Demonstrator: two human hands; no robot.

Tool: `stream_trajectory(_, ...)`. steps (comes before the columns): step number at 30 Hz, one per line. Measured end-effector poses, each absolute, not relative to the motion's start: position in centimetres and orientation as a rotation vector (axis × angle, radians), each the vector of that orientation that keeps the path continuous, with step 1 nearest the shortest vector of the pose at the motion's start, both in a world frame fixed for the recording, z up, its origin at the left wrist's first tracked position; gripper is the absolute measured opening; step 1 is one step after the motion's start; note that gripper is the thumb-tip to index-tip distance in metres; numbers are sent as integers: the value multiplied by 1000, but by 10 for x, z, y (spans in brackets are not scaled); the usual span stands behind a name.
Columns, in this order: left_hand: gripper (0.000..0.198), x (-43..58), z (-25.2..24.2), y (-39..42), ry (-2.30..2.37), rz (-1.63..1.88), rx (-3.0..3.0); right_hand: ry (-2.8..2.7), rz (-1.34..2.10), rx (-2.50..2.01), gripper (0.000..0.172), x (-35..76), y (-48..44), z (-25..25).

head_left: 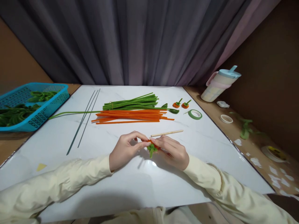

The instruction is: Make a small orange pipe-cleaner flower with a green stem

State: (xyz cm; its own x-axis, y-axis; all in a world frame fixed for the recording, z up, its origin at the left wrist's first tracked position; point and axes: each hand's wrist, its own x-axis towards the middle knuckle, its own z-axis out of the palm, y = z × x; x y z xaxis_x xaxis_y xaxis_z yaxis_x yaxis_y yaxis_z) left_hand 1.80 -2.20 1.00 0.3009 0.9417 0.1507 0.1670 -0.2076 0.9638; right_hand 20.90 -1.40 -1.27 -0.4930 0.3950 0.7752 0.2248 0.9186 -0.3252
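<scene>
Between my fingertips is a small orange pipe-cleaner persimmon point(152, 148) with a green leafy top and stem facing me. My left hand point(128, 147) pinches its left side with thumb and forefinger. From the other side my right hand point(171, 151) grips it, its fingers covering much of the orange part. Just beyond my hands lies a thin wooden stick point(167, 133). Farther back are a bundle of orange pipe cleaners point(128, 116) and a bundle of green pipe cleaners point(130, 102). Two finished-looking orange pieces with green stems point(176, 105) sit to their right.
At the left stands a blue basket point(50, 109) holding green leaf pieces. Thin dark wires point(84, 123) lie on the white table point(112, 193). A roll of green tape point(195, 114) and small green leaves point(174, 110) are at the right. A tumbler point(217, 87) and paper scraps stand beyond the edge.
</scene>
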Motion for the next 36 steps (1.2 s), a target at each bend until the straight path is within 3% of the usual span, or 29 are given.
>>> stream_trajectory(26, 9, 23, 5, -27, 974, 1147, 1761, -2115, 251, -454, 41, 210, -14, -12)
stream_trajectory(36, 12, 21, 11, -19, 961, 963, 1663, -2113, 257, -430, 38, 210, -14, -15)
